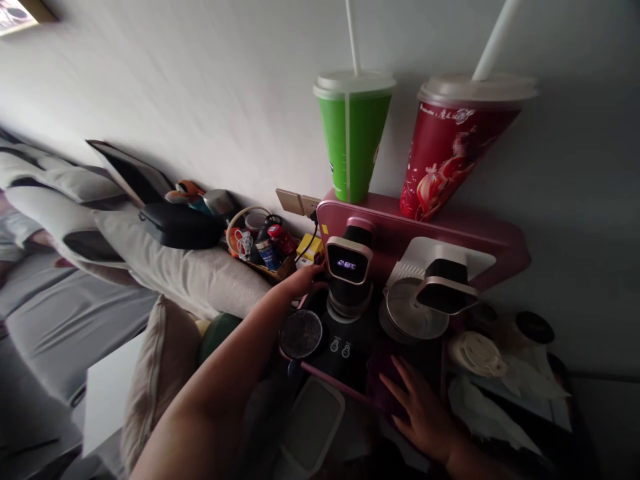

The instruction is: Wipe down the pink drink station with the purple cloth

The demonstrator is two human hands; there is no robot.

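Here's the left hand (pixel 310 279), reaching in from the lower left to the near-left flank of the pink appliance (pixel 390 230), and right beside it sits the dark vessel (pixel 347 293). The vessel stands upright under the display head (pixel 350 262), whose lit readout faces us. From the left hand the vessel lies just to the right; its upright axis rises from the black base, and the head overhangs its top. So the left hand is clearly the nearer one. Are its fingers spread, or pinching something? I can't tell: the fingertips slip into shadow by the vessel, and contact can't be made out either.

Over to the right hand (pixel 423 407), low at the front right: palm down, fingers fanned wide, nothing between them, over a dark purple patch (pixel 383 383). Whether it presses down or hovers is too dim to call. From here the vessel lies ahead and to the left, well apart from the fingertips, while the steel pot (pixel 413 313) sits nearer, almost straight ahead beneath the second head (pixel 447 293).

Between the hands, two small printed symbols (pixel 341 346) show on the base in front of the vessel, and a round dark-topped piece (pixel 301 333) sits at its left front corner. Above it all, the green cup (pixel 355 143) and the red cup (pixel 450 160) stand on the appliance's upper edge, straws up!
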